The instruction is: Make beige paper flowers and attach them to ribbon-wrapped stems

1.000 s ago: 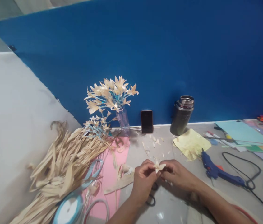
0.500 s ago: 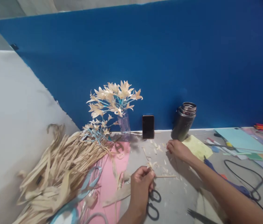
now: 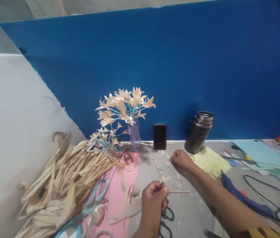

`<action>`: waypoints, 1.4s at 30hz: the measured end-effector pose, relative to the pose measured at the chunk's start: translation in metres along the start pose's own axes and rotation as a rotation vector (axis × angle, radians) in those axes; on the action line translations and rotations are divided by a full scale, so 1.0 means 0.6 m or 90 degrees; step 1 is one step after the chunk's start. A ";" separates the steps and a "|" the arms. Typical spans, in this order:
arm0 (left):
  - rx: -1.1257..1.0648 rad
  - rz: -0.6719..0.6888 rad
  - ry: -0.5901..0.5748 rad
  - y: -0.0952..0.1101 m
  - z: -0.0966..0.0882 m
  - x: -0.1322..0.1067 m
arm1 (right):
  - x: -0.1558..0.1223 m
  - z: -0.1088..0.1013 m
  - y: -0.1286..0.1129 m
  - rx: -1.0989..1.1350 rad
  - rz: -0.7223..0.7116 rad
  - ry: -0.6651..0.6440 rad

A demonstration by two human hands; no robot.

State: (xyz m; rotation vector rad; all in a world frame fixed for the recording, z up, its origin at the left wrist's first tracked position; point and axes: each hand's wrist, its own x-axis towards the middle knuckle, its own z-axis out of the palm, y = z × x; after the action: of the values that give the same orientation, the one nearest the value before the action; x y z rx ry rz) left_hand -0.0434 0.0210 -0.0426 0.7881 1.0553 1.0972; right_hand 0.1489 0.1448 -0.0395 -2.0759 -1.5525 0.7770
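Note:
My left hand (image 3: 155, 198) is closed in a pinch at the lower middle, with a thin pale stick (image 3: 181, 191) reaching right from its fingertips. Pale husk petals (image 3: 167, 179) show just above those fingers; whether they join the stick I cannot tell. Farther back, my right hand (image 3: 181, 159) has its fingers pinched together low over the table, beside small loose petals (image 3: 167, 163). What it grips, if anything, is hidden. Black-handled scissors (image 3: 166, 228) lie partly under my left hand. Cream husk flowers on blue stems (image 3: 127, 102) stand in a clear vase (image 3: 135, 137).
Dried husks (image 3: 63, 178) pile up at left, beside pink paper (image 3: 114, 201) and blue ribbon (image 3: 96, 195). A phone (image 3: 160, 137) and an open dark flask (image 3: 198, 134) stand by the blue wall. Yellow paper (image 3: 210, 163) and a corded blue glue gun (image 3: 245, 200) lie right.
My right hand has moved left, toward the small loose petals, with its fingers pinched. My left hand keeps its pinch. The view has shifted slightly, and a patterned sleeve now shows at lower right.

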 end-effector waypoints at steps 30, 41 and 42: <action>-0.171 0.022 -0.112 0.045 0.118 -0.040 | -0.311 -0.047 -0.014 0.456 -0.136 0.249; -0.013 0.091 -0.061 0.047 0.126 -0.024 | -0.303 -0.048 -0.007 0.463 -0.113 0.217; -0.004 0.092 -0.059 0.048 0.125 -0.022 | -0.301 -0.051 -0.006 0.480 -0.106 0.205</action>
State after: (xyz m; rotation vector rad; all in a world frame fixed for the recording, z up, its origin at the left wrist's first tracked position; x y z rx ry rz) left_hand 0.0175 0.0160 0.0114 0.9121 0.9277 1.1743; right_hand 0.1275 -0.0281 0.0177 -1.4105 -1.0182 0.7629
